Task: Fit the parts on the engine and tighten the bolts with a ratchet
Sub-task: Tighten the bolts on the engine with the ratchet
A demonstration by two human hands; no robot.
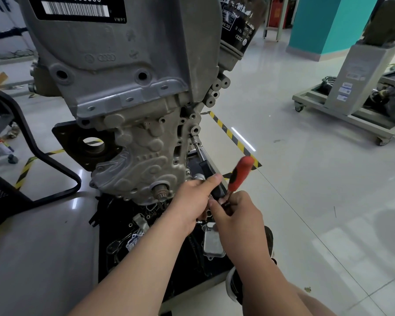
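Curling the left hand (191, 201) round the black grip of the extension (199, 149) and pinching the ratchet (240, 173) at its base with the right hand (237, 216), the person risks a slip off the fastener, since the bar meets the side of the engine (135, 106) aslant (bolt hidden) and any wobble could round it.

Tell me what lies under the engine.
A black tray holding loose parts, among them a silver cover. The left forearm, right forearm and the engine itself hide the rest.

I see engine (128, 110) centre, oil filter (240, 30) on its right, loose parts (211, 241) on mat (185, 281) beneath, cart (351, 115) far right.
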